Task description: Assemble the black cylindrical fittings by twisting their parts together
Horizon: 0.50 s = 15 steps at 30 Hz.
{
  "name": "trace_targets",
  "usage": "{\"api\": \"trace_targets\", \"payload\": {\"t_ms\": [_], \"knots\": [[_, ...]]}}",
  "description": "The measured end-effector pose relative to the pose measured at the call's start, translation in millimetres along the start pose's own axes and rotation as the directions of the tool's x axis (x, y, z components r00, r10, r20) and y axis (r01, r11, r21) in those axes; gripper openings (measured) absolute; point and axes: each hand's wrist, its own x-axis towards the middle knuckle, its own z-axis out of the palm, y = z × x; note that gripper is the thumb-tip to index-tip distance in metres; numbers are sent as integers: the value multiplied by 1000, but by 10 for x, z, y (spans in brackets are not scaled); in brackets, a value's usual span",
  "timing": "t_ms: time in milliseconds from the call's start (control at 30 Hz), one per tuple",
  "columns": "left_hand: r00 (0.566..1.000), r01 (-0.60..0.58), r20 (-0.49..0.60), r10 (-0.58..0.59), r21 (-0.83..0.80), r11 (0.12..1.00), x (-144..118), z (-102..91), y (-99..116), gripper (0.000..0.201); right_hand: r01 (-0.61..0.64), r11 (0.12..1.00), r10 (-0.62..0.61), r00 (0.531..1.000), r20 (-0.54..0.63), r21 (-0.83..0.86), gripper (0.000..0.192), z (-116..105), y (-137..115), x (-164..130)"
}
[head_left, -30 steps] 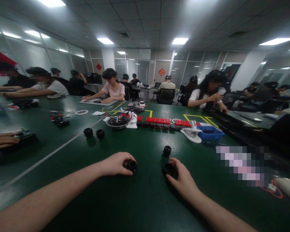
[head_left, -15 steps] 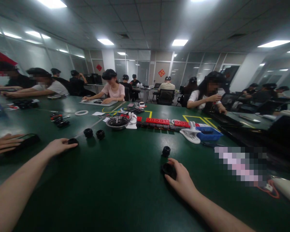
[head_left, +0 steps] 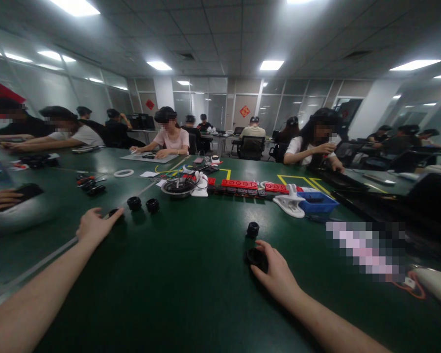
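Observation:
My left hand (head_left: 95, 225) lies stretched out on the green table (head_left: 191, 289), fingers apart, with its fingertips at a small black round part (head_left: 114, 212). Just to the right of that part stand two similar black round parts (head_left: 134, 202) (head_left: 152, 204). My right hand (head_left: 275, 272) rests near the table's middle, its fingers closed on a black cap-like part (head_left: 255, 256) that sits on the surface. Another black round part (head_left: 253, 229) stands a little beyond that hand, apart from it.
Beyond lie a metal bowl (head_left: 178, 186), red strips (head_left: 240, 184), a white clip (head_left: 290, 203) and a blue tray (head_left: 318, 202). A co-worker's hand (head_left: 0, 198) holds a black item at the left edge. Several people sit around the table.
My left hand carried its black part from near the middle out to the left and set it beside the two black parts; its fingers have now spread. The right hand stayed put.

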Motion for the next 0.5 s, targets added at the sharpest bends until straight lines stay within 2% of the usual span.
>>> {"api": "trace_targets", "payload": {"t_ms": [33,67,100,133,167,233,267,300,333,367,400,467,500], "knots": [[987,76,-143,-76,-6,997,-35,-6,51,61,-1,1000,1,1000,-2,-3,51,-2,-4,0],[954,91,-283,-95,-28,995,-88,-11,121,57,-1,1000,1,1000,-4,-8,51,-5,-8,0],[933,13,-360,-27,-40,999,-158,-13,211,54,-2,1000,2,1000,-4,-12,52,-8,-13,0],[919,-129,-379,106,-37,991,-247,-11,321,52,-4,1000,4,1000,-2,-16,52,-11,-17,2],[900,-291,-347,263,-30,956,-353,-7,449,52,-7,1000,7,1000,1,-18,53,-14,-19,4],[811,-562,-243,533,-68,824,-606,9,750,51,-10,1000,10,1000,6,-19,53,-16,-21,7],[731,-681,-168,661,-118,723,-745,15,917,49,-11,1000,11,1000,6,-18,53,-15,-19,9],[623,-778,-86,778,-180,602,-888,18,1089,46,-10,1000,10,1000,4,-15,53,-14,-17,10],[503,-840,-17,864,-246,484,-1031,17,1262,44,-6,1000,6,1000,1,-12,53,-12,-13,10],[414,-863,29,910,-304,403,-1170,12,1433,42,-4,1000,4,1000,-3,-7,53,-10,-10,9],[356,-865,55,933,-359,351,-1303,5,1598,43,1,1000,-1,1000,-3,0,53,-7,-8,8],[299,-840,72,952,-453,298,-1543,-6,1905,47,20,1000,-20,1000,0,23,50,-3,-10,3],[285,-827,69,956,-486,282,-1646,-8,2044,48,34,999,-34,999,3,39,48,-1,-14,-1]]}}
